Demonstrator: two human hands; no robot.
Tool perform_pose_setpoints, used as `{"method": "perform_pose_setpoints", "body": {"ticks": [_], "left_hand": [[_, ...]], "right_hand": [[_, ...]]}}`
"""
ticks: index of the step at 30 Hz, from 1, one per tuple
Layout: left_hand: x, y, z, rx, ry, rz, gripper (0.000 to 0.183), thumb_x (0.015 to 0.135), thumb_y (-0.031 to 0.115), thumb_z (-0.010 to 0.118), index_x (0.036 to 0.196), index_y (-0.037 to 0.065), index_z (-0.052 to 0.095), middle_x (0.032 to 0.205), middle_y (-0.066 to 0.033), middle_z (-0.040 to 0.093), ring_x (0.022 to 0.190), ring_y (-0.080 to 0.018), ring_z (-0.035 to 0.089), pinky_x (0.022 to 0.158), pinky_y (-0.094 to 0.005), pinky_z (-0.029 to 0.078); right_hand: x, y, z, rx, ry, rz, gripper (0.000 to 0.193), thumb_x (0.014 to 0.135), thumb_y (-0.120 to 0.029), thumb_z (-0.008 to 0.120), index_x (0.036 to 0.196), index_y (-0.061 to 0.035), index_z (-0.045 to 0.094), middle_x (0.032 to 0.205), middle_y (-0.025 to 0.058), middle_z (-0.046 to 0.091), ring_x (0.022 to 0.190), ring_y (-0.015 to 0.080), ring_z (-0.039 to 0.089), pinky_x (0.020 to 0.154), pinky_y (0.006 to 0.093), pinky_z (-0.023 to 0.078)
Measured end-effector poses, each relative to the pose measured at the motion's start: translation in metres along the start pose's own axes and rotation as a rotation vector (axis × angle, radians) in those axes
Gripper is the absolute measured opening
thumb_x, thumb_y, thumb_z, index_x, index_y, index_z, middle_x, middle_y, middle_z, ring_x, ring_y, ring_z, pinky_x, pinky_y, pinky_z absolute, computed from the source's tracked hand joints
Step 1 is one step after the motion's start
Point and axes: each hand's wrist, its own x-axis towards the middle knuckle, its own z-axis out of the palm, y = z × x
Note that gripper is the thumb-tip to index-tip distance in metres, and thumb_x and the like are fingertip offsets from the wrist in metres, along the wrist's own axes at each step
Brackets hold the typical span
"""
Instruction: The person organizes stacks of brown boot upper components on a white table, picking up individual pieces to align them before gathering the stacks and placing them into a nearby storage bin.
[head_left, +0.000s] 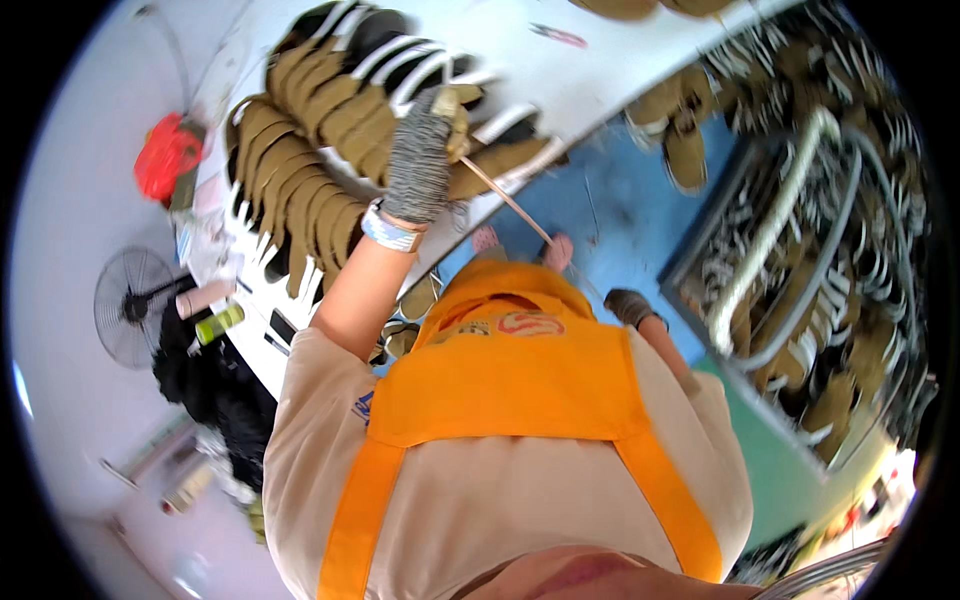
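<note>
My left hand [428,150], in a grey knit glove with pale fingertips, reaches over the white table [590,75]. Its fingers are closed at the near edge of the rows of brown shoes [300,185]. From beside those fingers a thin, straight, stick-like or cord-like thing [507,198] slants down past the table edge. The fingers seem closed around its upper end. My right hand [630,307], also in a dark grey glove, hangs low at my right side above the blue floor. Its fingers are small and partly turned away, so whether they hold anything cannot be made out.
At right stands a metal rack [770,240] with pale tubular rails, heaped with brown shoes. Loose shoes [685,150] lie beside it. A small red-handled tool [560,36] rests on the table. A fan [135,305], a red bag [168,158] and a green bottle [220,323] are at left.
</note>
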Motion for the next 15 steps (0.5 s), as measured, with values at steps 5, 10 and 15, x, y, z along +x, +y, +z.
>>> {"method": "perform_pose_setpoints", "body": {"ticks": [5, 10, 15], "left_hand": [[0.012, 0.048, -0.058, -0.077, 0.11, 0.275, 0.035, 0.101, 0.028, 0.054, 0.118, -0.002, 0.058, 0.077, 0.0029, 0.05, 0.055, -0.003, 0.038, 0.049, -0.0182, 0.032], [0.014, 0.084, -0.147, -0.203, 0.079, 0.204, 0.019, 0.099, 0.023, 0.056, 0.099, 0.005, 0.062, 0.073, 0.002, 0.055, 0.049, -0.004, 0.037, 0.045, -0.0201, 0.031], [0.011, 0.149, -0.333, 1.478, 0.433, 0.465, 0.03, 0.097, 0.034, 0.051, 0.105, 0.01, 0.068, 0.096, -0.0097, 0.068, 0.083, -0.0255, 0.065, 0.071, -0.0362, 0.052]], "right_hand": [[0.023, -0.013, -0.029, -0.242, -0.119, -0.269, 0.031, 0.091, -0.031, 0.056, 0.105, -0.0071, 0.068, 0.109, 0.0167, 0.068, 0.103, 0.0338, 0.065, 0.087, 0.0436, 0.05], [0.014, -0.067, -0.069, -0.31, -0.223, -0.1, 0.031, 0.092, -0.03, 0.056, 0.111, -0.0079, 0.068, 0.113, 0.0161, 0.067, 0.105, 0.0331, 0.064, 0.091, 0.0434, 0.049], [-0.001, -0.157, -0.165, 0.057, 0.298, 0.094, 0.028, 0.093, -0.025, 0.059, 0.114, -0.0085, 0.067, 0.115, 0.0142, 0.067, 0.106, 0.0329, 0.063, 0.093, 0.0409, 0.049]]}}
